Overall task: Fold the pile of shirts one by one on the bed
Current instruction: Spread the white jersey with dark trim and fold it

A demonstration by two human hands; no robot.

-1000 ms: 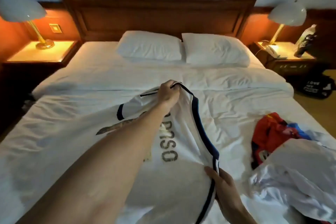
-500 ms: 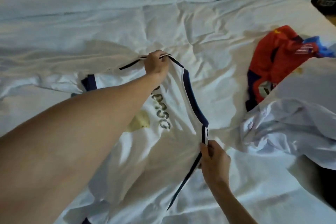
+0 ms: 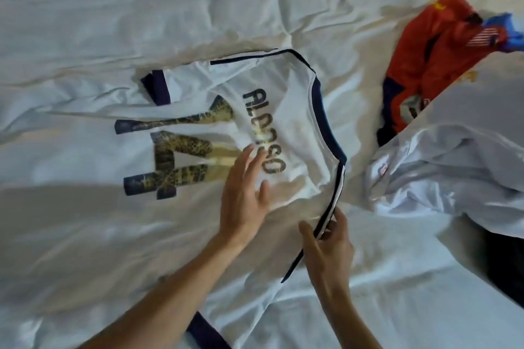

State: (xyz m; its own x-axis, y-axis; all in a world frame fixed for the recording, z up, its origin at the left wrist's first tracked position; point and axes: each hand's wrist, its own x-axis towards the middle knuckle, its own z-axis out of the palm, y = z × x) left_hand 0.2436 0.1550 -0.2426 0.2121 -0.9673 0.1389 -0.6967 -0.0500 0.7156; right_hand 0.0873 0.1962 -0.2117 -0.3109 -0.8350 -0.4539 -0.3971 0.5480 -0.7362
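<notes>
- A bedroom: nearly the whole view is a bed (image 3: 85,22) covered with a rumpled white sheet, creased and puffed like a duvet.
- Clothes lie on it: a white football shirt (image 3: 283,127) spread flat in the middle.
- Toward the bed's right edge, a heap of unfolded shirts (image 3: 442,133), red, white and blue.

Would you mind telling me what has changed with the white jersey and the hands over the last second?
The left hand has let go of the collar end and now lies flat on the white jersey, which has gone from held up to spread on the bed, name and number showing. The right hand still pinches the dark-trimmed edge. The red shirt and white pile stayed put.
</notes>
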